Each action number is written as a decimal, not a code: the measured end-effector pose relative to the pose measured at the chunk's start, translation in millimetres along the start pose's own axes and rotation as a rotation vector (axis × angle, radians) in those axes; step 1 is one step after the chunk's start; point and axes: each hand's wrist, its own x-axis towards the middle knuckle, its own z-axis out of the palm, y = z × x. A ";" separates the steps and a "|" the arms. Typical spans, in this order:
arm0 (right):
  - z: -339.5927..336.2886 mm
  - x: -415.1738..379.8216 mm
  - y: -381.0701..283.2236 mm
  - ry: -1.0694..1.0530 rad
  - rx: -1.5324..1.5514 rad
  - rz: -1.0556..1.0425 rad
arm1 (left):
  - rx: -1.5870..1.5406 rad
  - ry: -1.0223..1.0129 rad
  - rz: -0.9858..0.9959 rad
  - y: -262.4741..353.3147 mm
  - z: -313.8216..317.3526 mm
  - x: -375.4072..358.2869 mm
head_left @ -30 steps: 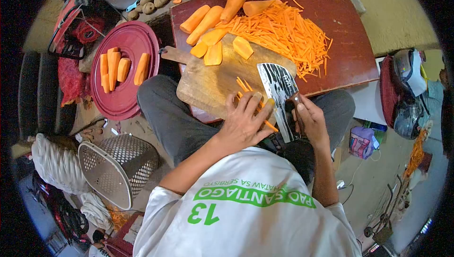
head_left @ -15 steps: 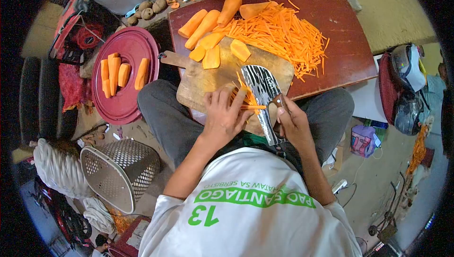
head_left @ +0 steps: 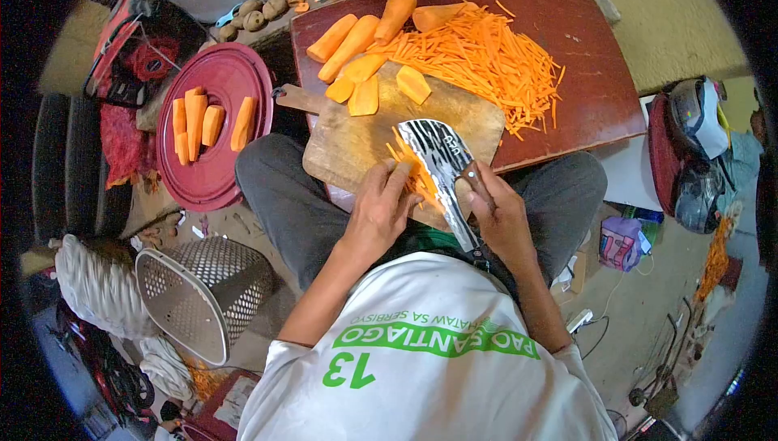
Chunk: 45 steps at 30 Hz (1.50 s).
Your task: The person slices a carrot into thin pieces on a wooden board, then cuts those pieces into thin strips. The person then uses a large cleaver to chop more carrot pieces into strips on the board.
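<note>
My right hand (head_left: 501,210) is closed around the brown handle of a broad cleaver (head_left: 433,153), its blade patterned in black and silver. The blade stands over a wooden cutting board (head_left: 340,145) lying across my lap. Against the blade's left side, my left hand (head_left: 385,204) has its fingers bent over a bunch of cut carrot strips (head_left: 415,167); its fingertips partly hide them. Thick carrot slices (head_left: 365,96) rest on the board's far part. Beyond them, a large heap of carrot strips (head_left: 486,56) spreads over a red-brown table (head_left: 592,60), beside several peeled carrots (head_left: 350,48).
To the left, a red round lid (head_left: 231,68) carries several peeled carrot pieces (head_left: 194,121). A grey perforated basket (head_left: 223,279) lies tipped on the floor. Brown potatoes (head_left: 253,19) sit behind the lid. Helmets (head_left: 698,190) are stacked at the right.
The cleaver has shifted a little left and toward me, its blade turned more diagonal. My left fingers have drawn closer together over the strips, which now lie lengthwise along the blade.
</note>
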 end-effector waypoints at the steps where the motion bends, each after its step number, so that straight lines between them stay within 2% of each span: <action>1: 2.3 -0.5 -0.2 -0.006 -0.014 0.008 | 0.005 0.025 0.018 -0.9 1.4 0.8; 4: 7.7 -1.8 -0.2 -0.037 -0.033 0.022 | 0.084 0.040 0.078 -1.8 0.2 1.6; 10: 15.9 -0.8 -8.0 -0.089 0.018 0.060 | 0.027 0.037 0.031 -7.6 1.0 1.6; 13: 26.3 1.0 -0.6 -0.018 0.114 -0.078 | 0.005 0.056 0.027 -5.5 -0.9 2.8; 16: 17.5 1.6 -11.3 -0.121 0.273 0.190 | -0.032 0.045 -0.031 -4.3 -1.4 1.8; 19: 8.3 1.4 -12.3 -0.165 0.446 0.373 | -0.092 0.045 0.004 4.4 -2.1 8.8; 24: 2.1 8.0 9.7 -0.058 0.494 0.391 | -0.098 -0.038 0.076 6.9 1.4 35.0; 28: -21.8 32.3 10.0 0.081 0.585 0.278 | -0.071 -0.088 0.194 13.0 6.7 90.7; 33: -69.8 81.3 10.2 0.220 0.488 0.121 | -0.044 -0.108 0.359 21.6 28.9 181.1; 37: -84.4 115.4 30.4 0.423 0.280 -0.179 | 0.146 -0.104 0.454 17.6 49.4 224.5; 39: -90.9 117.6 35.6 0.432 0.209 -0.182 | 0.270 -0.140 0.447 8.4 60.0 232.3; 42: -89.8 114.8 38.2 0.438 0.140 -0.164 | 0.260 -0.027 0.488 0.9 68.0 228.7; 45: -81.8 106.1 44.6 0.439 0.132 -0.170 | 0.209 -0.041 0.477 3.9 63.8 219.4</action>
